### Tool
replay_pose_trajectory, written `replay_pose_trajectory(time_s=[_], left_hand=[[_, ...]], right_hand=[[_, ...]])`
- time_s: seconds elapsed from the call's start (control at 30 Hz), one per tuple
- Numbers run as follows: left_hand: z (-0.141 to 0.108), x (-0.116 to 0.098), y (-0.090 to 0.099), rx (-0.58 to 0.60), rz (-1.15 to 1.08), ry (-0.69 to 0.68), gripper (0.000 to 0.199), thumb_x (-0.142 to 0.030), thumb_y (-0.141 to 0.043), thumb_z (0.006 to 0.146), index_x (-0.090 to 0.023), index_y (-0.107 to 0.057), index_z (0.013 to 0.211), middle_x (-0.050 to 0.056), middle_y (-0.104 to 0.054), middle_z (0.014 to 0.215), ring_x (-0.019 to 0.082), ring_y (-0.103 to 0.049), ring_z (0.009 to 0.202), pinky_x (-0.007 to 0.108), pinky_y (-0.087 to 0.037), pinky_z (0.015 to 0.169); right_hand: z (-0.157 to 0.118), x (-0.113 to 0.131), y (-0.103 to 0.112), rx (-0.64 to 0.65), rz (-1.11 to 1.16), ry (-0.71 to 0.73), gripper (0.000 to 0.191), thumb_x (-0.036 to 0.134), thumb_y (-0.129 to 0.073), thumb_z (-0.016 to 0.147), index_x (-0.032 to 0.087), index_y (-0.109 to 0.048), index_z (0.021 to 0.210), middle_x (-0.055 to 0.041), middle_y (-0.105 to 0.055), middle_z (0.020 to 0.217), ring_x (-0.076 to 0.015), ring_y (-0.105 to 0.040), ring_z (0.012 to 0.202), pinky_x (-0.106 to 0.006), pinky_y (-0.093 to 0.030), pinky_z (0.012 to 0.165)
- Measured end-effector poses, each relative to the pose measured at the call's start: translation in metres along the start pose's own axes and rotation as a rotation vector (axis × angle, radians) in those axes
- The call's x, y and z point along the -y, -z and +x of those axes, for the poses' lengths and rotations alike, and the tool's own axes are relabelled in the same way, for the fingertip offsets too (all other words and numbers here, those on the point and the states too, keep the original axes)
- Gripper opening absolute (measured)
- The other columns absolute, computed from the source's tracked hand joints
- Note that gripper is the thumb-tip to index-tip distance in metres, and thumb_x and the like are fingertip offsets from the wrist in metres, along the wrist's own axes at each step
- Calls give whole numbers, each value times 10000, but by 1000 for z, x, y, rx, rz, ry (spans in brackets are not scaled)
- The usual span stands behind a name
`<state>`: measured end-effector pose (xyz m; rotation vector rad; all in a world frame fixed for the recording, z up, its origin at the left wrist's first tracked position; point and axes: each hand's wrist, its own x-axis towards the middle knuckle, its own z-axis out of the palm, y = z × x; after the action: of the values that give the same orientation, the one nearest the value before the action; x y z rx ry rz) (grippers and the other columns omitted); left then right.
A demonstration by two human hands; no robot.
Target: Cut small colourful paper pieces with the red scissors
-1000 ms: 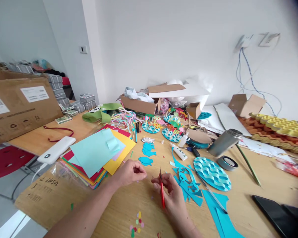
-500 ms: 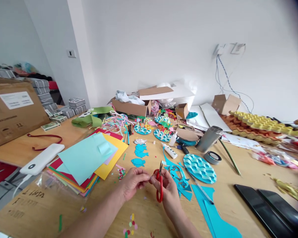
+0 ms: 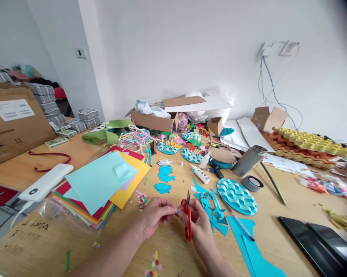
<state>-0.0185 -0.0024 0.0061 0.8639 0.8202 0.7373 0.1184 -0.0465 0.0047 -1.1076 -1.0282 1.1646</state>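
Observation:
Red-handled scissors (image 3: 188,219) rest in my right hand (image 3: 198,222), their blades pointing up and away from me. My left hand (image 3: 158,215) is closed in a pinch, its fingertips meeting those of the right hand at a tiny pale purple piece (image 3: 176,211). Beyond the hands lie blue paper fish cutouts (image 3: 162,187) with drawn lines. To the right are blue paper scraps (image 3: 212,211) and a round plate with blue wavy strips (image 3: 236,195). Small coloured paper dots (image 3: 155,263) are scattered below the left hand, with more dots (image 3: 142,202) to its upper left.
Coloured paper sheets (image 3: 95,182) are stacked at left beside a white power bank (image 3: 48,181). A glue bottle (image 3: 201,175), a metal flask (image 3: 249,159) and a tape roll (image 3: 252,183) stand or lie at right. Two dark phones (image 3: 308,246) lie near the right edge.
The view has shifted slightly. Both hands stay together at the tiny piece, which now shows a little more between the fingertips. The scissors remain in the right hand.

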Motion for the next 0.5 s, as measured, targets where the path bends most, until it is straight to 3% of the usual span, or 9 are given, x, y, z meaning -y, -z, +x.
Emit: replay_pose_trajectory(time_s=[0.3,0.5], left_hand=[[-5,-1,-2,47,59,-39,281,-296,-765,525,-122,-590,660,-26,-530,594,62,-409,515,205,-262,468],[-3,0,-2,-15,108,-69,226,-314,-707,592,-121,-607,654,-23,-521,552,72,-413,497,209,-279,465]], right_hand=[[-1,5,-2,-44,-56,10,328,328,-749,624,214,-463,738,32,-574,628,-153,-554,583,-248,-435,558],[-1,3,-3,-44,-41,18,332,314,-747,634,215,-447,736,30,-551,617,-143,-518,580,-246,-420,543]])
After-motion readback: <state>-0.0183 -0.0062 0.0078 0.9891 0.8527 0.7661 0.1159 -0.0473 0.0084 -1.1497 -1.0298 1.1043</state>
